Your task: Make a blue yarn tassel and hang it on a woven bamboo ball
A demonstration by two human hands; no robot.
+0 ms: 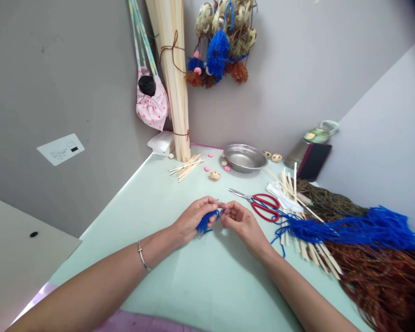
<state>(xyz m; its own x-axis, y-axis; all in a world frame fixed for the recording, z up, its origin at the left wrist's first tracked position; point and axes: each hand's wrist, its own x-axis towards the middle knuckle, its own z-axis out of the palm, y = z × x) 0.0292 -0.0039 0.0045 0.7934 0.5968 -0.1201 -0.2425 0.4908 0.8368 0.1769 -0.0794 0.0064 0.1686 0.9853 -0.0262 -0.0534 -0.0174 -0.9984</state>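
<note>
A small bundle of blue yarn (203, 223) sits in my left hand (197, 216), whose fingers are wrapped round it above the table. My right hand (240, 221) is close beside it, thumb and fingertips pinched at the bundle's right end, where a bit of blue strand shows. The fingertips of both hands nearly meet, and they hide the exact point of the pinch. Just beyond my right hand lie scissors with red handles (265, 206), their blades pointing left. Long blue yarn (342, 229) is spread to the right of them.
Brown yarn (390, 281) and pale wooden strips (311, 251) cover the right side. At the back stand a metal bowl (245, 159), a phone (314, 161) against a bottle (297, 150), and thin sticks (186, 167). Tied wood strips (174, 92) lean in the corner; tasselled ornaments (217, 50) hang above.
</note>
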